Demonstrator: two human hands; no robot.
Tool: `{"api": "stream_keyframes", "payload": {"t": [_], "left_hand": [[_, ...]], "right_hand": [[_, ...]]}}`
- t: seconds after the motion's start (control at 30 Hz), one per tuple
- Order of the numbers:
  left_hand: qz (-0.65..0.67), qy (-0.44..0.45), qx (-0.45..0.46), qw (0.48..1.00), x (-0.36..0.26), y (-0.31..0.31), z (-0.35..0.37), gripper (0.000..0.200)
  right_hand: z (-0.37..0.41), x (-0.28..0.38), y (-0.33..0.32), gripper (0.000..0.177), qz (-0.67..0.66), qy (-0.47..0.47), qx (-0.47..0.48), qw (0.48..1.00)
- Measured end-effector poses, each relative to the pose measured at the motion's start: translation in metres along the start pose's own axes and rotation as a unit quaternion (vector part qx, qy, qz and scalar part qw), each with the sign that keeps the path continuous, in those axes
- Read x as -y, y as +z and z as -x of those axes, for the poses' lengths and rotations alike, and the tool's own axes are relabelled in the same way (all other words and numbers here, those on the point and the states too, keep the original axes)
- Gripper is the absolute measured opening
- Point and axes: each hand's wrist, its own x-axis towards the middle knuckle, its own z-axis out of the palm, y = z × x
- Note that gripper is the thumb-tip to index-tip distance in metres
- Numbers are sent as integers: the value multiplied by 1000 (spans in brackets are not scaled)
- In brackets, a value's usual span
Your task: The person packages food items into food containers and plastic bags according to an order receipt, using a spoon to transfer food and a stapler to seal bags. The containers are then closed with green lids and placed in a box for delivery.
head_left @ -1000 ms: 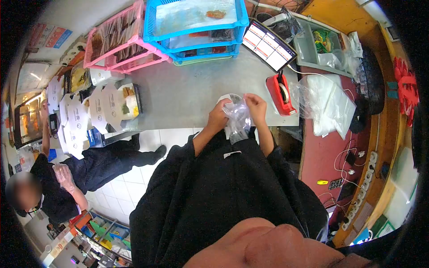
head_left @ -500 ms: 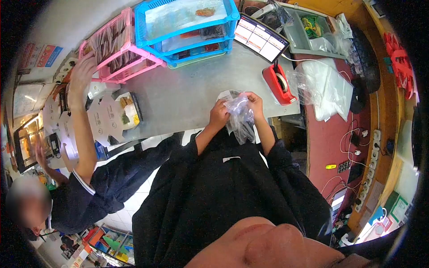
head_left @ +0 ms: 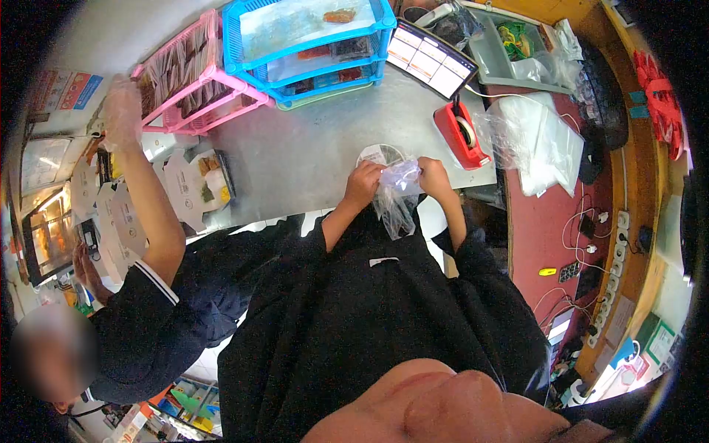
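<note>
A clear plastic bag [head_left: 397, 210] hangs at the front edge of the metal table, stretched between my two hands. My left hand [head_left: 363, 184] pinches its upper left side. My right hand [head_left: 434, 178] grips the upper right corner with fingers closed. Just behind the bag, a round container with a white label [head_left: 375, 154] stands on the table, partly hidden by my left hand and the bag. To the right of it is a red tape dispenser [head_left: 464, 139].
Blue stacked trays [head_left: 310, 72] and a pink rack of packets [head_left: 199, 88] stand at the back left. A tablet [head_left: 431, 59] leans behind the tape dispenser. At left, a co-worker's gloved hand [head_left: 122, 118] is raised near an open food box [head_left: 211, 181]. Plastic bags [head_left: 538, 140] lie at right.
My hands have moved apart, my right hand going right and slightly down, and the bag's top is spread wider. The co-worker's raised arm has shifted away from the pink rack.
</note>
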Motion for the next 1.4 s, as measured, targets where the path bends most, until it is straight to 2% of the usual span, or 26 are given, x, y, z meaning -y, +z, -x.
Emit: {"api": "stream_keyframes", "payload": {"t": [0.03,0.1,0.23,0.3,0.33,0.4,0.43,0.47,0.53,0.6,0.63,0.7,0.73,0.8,0.83,0.87,0.9,0.93,0.97,1.03,1.07,1.1,1.17,1.2,1.27,1.4], "left_hand": [[-1,0,-1,1000,3,2,0,19],[-11,2,-8,1000,7,6,3,18],[13,-5,-39,999,-10,-5,-10,20],[-41,31,-56,997,-16,-14,-17,18],[-42,33,-54,997,-12,-14,-17,18],[-69,39,38,996,-4,-14,-19,19],[-72,39,39,996,-3,-15,-22,19],[-70,22,82,994,-5,-18,-27,18],[-69,4,126,990,-5,-20,-34,17],[-62,-72,196,976,-3,-18,-38,18],[-61,-72,197,976,-2,-18,-41,18],[51,-139,249,957,0,-19,-50,26],[52,-140,251,956,0,-20,-55,26],[58,-284,287,913,2,-23,-62,23],[61,-291,293,909,8,-20,-58,23],[238,-405,222,854,15,-15,-49,23],[399,-499,135,757,23,-10,-42,23],[444,-514,110,726,25,-8,-37,27],[443,-519,112,722,24,-5,-30,27],[545,-525,81,649,25,-1,-23,27],[549,-527,78,644,26,0,-21,27],[547,-529,78,644,25,3,-17,27],[565,-486,32,666,20,6,-12,25],[564,-487,32,666,18,7,-11,25],[571,-466,-1,676,21,12,-4,25],[547,-460,1,699,19,15,-2,25]], "right_hand": [[4,-4,-2,14,0,-1,0,1000],[11,-12,-3,15,-141,8,-3,990],[10,-7,8,16,-195,16,-62,979],[4,3,21,19,-262,33,-91,960],[1,2,30,22,-283,-2,-104,953],[-3,-2,42,25,-264,-26,-90,960],[-5,-4,48,27,-243,-49,-75,966],[-6,-14,53,41,-222,-50,-42,973],[-13,-19,66,41,-217,-25,-44,975],[-12,-19,70,41,-210,4,-46,977],[-12,-6,59,41,-238,-26,-82,967],[-10,-1,53,40,-265,-54,-118,955],[-8,-5,55,42,-271,-21,-112,956],[0,14,51,44,-332,93,-101,933],[-3,3,57,42,-291,-55,-184,937],[3,10,54,43,-321,-32,-158,933],[5,17,49,44,-350,-11,-135,927],[7,22,48,36,-235,-45,-159,958],[9,20,55,36,-238,-40,-156,958],[8,20,66,26,-119,-126,-226,959],[9,20,71,16,-127,-106,-241,956],[9,19,74,16,-129,-105,-241,956],[5,19,75,6,-216,-45,-221,950],[3,19,75,6,-218,-45,-221,950],[-1,12,73,10,-279,-32,-152,948],[0,8,66,14,-242,-31,-110,964]]}}
